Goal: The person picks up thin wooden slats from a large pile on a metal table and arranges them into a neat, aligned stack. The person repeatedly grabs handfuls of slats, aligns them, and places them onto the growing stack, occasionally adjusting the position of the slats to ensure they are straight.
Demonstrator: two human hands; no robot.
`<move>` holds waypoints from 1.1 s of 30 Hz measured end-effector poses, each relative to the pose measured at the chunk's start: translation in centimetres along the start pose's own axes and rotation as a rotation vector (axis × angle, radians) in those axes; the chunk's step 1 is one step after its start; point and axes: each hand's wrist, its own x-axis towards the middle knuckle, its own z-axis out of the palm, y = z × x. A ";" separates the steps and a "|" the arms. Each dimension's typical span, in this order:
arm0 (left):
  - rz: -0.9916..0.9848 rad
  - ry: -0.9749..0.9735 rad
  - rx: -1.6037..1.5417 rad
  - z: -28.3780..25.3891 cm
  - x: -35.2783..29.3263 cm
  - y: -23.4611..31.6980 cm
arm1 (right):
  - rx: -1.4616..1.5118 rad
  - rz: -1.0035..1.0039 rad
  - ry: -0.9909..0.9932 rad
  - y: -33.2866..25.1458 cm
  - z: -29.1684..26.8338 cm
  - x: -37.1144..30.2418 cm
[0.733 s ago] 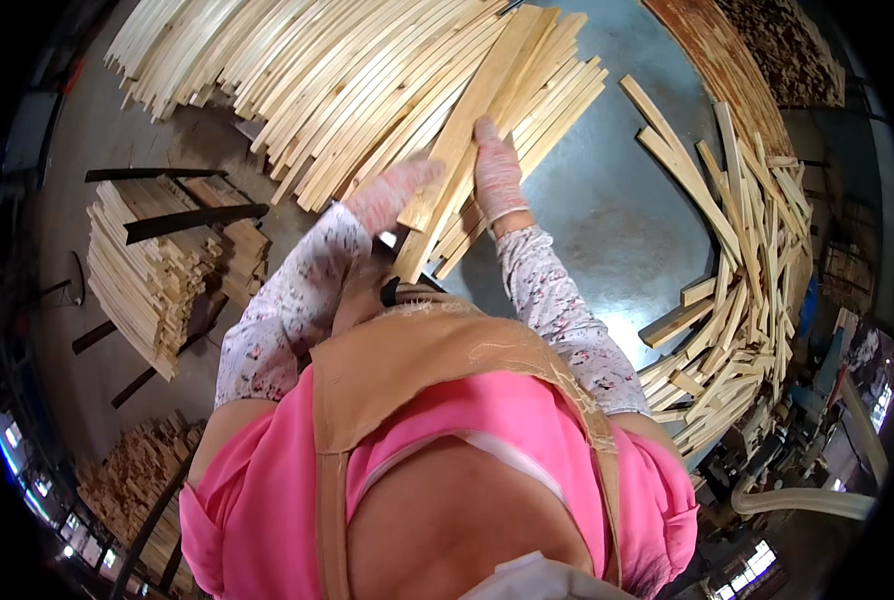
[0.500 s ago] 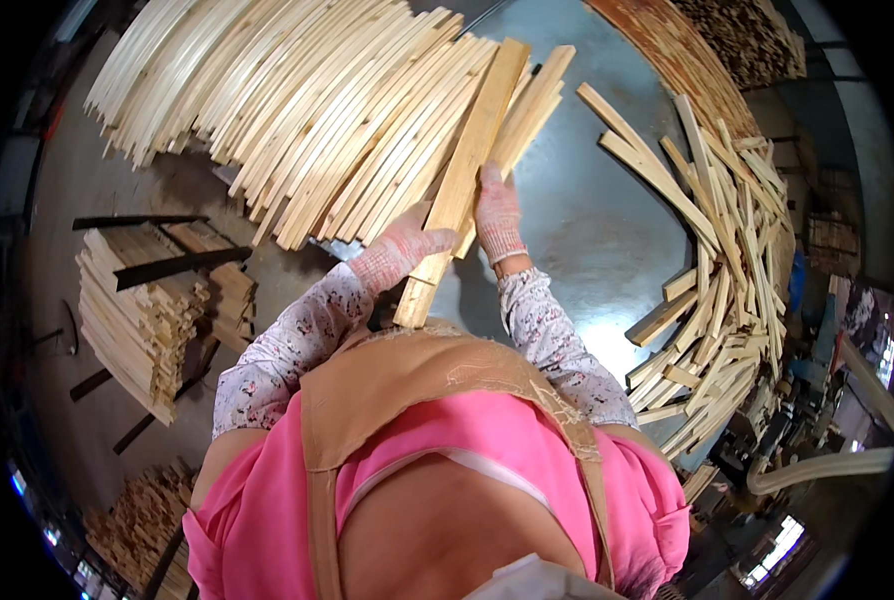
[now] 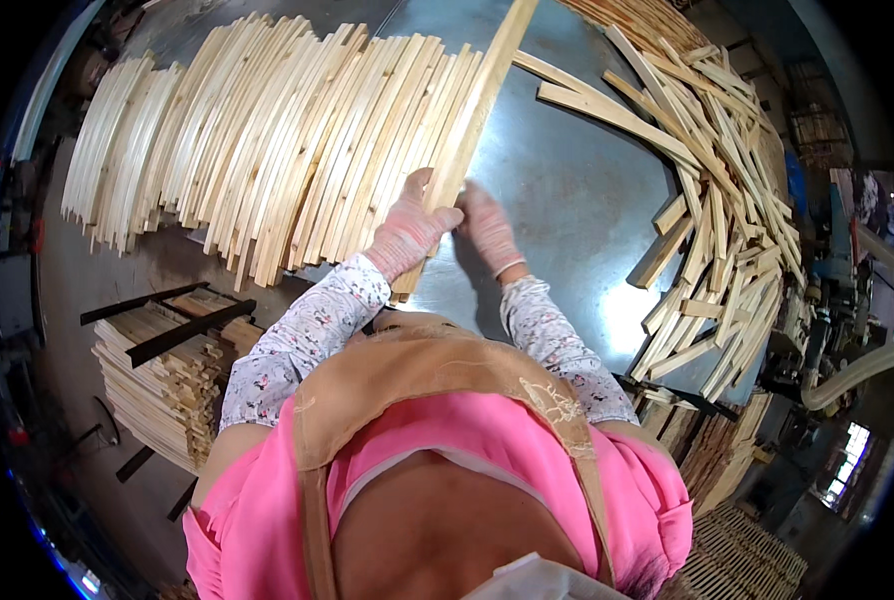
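A long pale wooden strip (image 3: 485,95) slants up and away from me, its near end low by my apron. My left hand (image 3: 410,232), in a pinkish-white knit glove, is closed round its lower part with the thumb across the top. Close against the strip's right side is my right hand (image 3: 489,235), gloved alike and slightly blurred; its fingertips are partly hidden, so their grip is unclear. To the left, a row of wooden strips (image 3: 297,140) lies side by side on the grey metal table (image 3: 567,190).
Loose wooden strips (image 3: 722,190) lie in a jumbled heap on the table's right side. Below the table's left edge stands a stack of wooden pieces (image 3: 162,370) with dark metal bars (image 3: 192,333). A pale hose (image 3: 852,377) bends at the far right.
The held strip stands steeper, and the second piece beside it no longer shows on its right. My right hand has moved down and left. The view has shifted.
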 end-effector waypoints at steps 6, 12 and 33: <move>0.081 0.016 0.061 2.8 0.2 -1.5 | 0.966 0.277 0.356 -2.5 -4.6 4.5; -0.134 -0.001 -0.502 -2.6 -1.0 -1.8 | 0.045 0.481 -0.209 4.1 0.9 1.4; 0.476 0.287 1.577 -30.6 -5.5 -0.8 | -0.235 -0.331 -0.669 -21.9 1.6 13.7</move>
